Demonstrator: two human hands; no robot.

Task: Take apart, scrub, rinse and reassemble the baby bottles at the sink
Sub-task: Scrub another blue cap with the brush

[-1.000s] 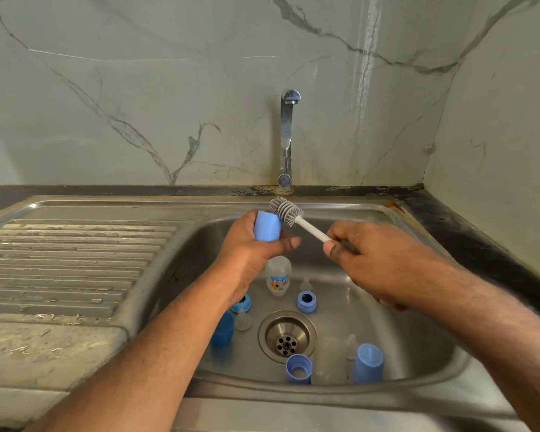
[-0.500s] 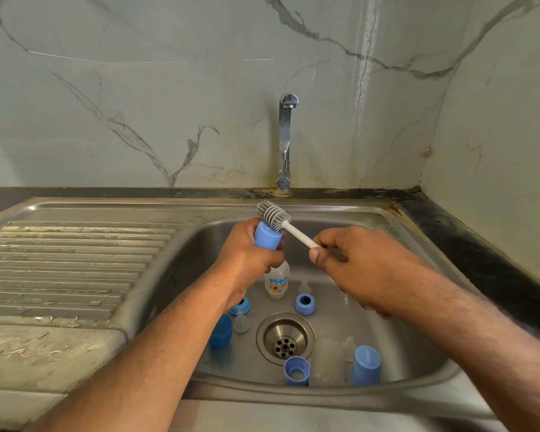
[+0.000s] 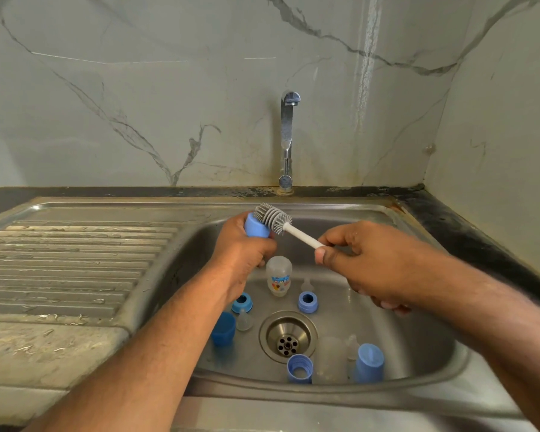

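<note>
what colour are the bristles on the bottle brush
Grey, on a white handle; the head view shows the bottle brush best, at the blue plastic cap.

One head-worn wide-angle view here, looking forward and down from the front of the steel sink (image 3: 434, 378), close enough that both forearms run in from the bottom corners and the basin fills the lower middle. It faces the marble-patterned back wall (image 3: 138, 88) squarely, with the tap (image 3: 287, 135) near centre, the ribbed drainboard (image 3: 69, 263) stretching off left and a side wall (image 3: 505, 135) closing the right edge; straight lines bow toward the frame's edges, and there's no second view to compare
</note>
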